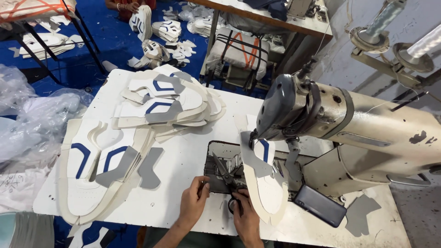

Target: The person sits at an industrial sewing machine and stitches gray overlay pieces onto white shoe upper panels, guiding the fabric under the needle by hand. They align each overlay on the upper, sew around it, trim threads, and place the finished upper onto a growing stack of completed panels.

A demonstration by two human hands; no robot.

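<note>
My right hand (pixel 245 216) grips the dark handles of a pair of scissors (pixel 225 172), whose blades point up and left over the metal plate (pixel 216 151) of the sewing machine. My left hand (pixel 195 200) rests just left of the scissors, fingers curled near their pivot; whether it touches them I cannot tell. A white shoe-upper piece (pixel 268 188) with grey and blue panels lies under the machine head (pixel 280 108), right beside my right hand.
Stacks of cut shoe-upper pieces lie at the table's left (pixel 98 165) and back (pixel 170 103). A dark phone (pixel 320 205) lies near the machine base. Plastic bags (pixel 32 124) sit left of the table. Another person's hands (pixel 124 6) work on the blue floor.
</note>
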